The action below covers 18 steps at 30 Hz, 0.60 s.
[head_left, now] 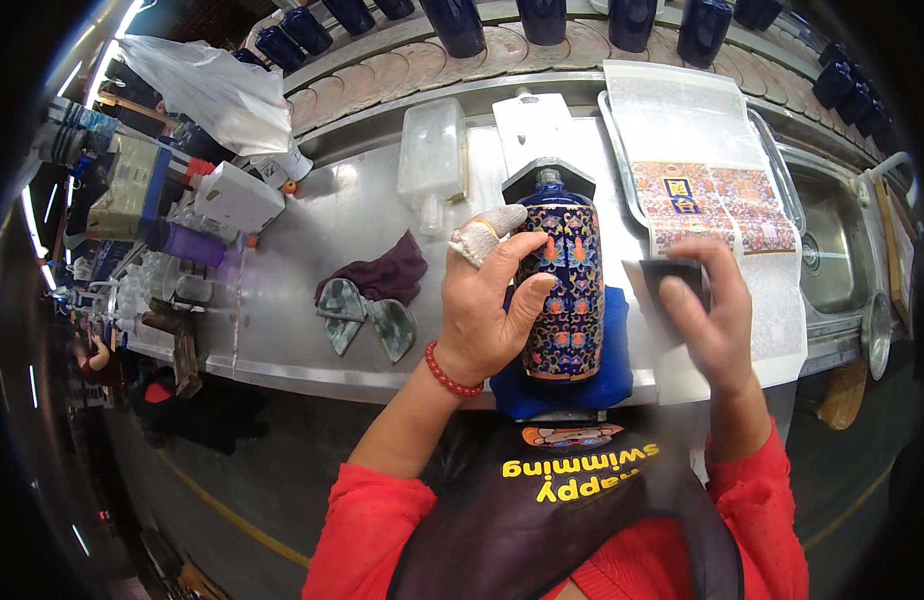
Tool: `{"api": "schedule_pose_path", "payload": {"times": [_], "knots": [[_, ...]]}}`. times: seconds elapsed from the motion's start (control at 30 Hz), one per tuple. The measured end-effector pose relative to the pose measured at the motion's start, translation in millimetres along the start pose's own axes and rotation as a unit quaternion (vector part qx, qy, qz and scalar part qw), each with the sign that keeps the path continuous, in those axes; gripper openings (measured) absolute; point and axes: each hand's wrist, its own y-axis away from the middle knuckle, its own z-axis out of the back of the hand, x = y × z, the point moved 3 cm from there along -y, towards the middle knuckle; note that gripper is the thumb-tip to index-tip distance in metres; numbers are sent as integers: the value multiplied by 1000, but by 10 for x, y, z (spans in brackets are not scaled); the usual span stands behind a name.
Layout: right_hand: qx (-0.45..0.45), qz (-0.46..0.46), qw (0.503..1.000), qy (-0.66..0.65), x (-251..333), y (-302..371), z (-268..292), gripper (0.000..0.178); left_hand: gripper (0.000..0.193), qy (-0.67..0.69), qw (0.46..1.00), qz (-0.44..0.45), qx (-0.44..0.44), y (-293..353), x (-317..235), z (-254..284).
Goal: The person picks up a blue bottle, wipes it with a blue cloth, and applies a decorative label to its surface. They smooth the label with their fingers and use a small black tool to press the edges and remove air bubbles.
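In front of me lies a dark blue bottle [565, 290] covered in a colourful floral pattern, its neck pointing away against a dark-edged rest [522, 182]. A blue cloth [614, 345] is under it. My left hand [494, 300] steadies the bottle from its left side, thumb and fingers on the patterned face; pale wraps cover some fingertips. To the right of the bottle and apart from it, my right hand [717, 320] pinches a dark flat scraper [679, 275], smeared by motion. Beyond that hand, printed floral sheets [752, 205] lie on a metal tray [622, 165].
A clear empty bottle [434, 150] lies at the back. A purple cloth [387, 270] and grey-green patterned pieces [367, 320] lie left on the steel table [282, 310]. A sink [832, 255] is at right. Blue bottles [542, 20] line a conveyor [402, 75] behind.
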Motion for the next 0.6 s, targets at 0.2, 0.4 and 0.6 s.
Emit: {"api": "schedule_pose_path", "payload": {"times": [0.2, 0.4, 0.6], "knots": [[109, -42, 991, 65, 40, -677, -134, 22, 33, 32, 999, 42, -3, -27, 36, 16], [156, -75, 983, 55, -20, -810, -207, 22, 31, 29, 999, 36, -8, -60, 99, -2], [169, -96, 980, 33, -43, -850, -253, 25, 30, 46, 998, 26, -19, -110, 125, -35]]}}
